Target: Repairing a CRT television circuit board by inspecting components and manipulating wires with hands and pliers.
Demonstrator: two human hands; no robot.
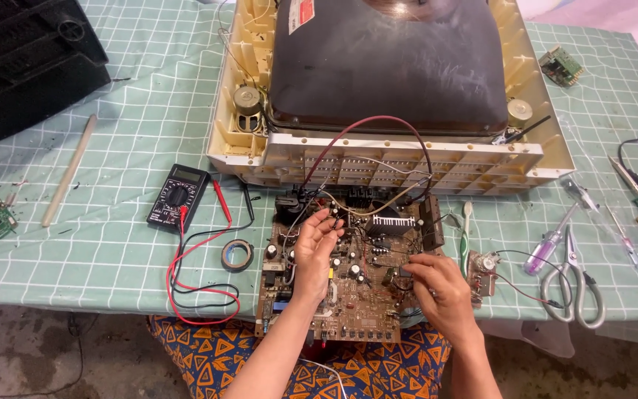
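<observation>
Your work sits at the near edge of the table: a brown circuit board [348,284], crowded with capacitors and a black heat sink, lying partly over your lap and wired by red and white leads to the opened television set [389,96] beyond it. The set lies face down with its back cover off, so the stripping-down looks done; the board is still tethered and populated, and judging by this the hands-on work upon it is under way rather than finished.

Your left hand [314,247] rests palm down on the left half of the board, fingers loosely curled and spread over the components near its far edge; it appears to grasp nothing. Your right hand [437,284] hovers at the right half, thumb and forefinger pinched together at a small part; whether it holds that part cannot be told.

To the left lie a multimeter [177,196] with its probes unused and a roll of black tape [237,255]; scissors [576,284] and screwdrivers [551,244] lie right.
</observation>
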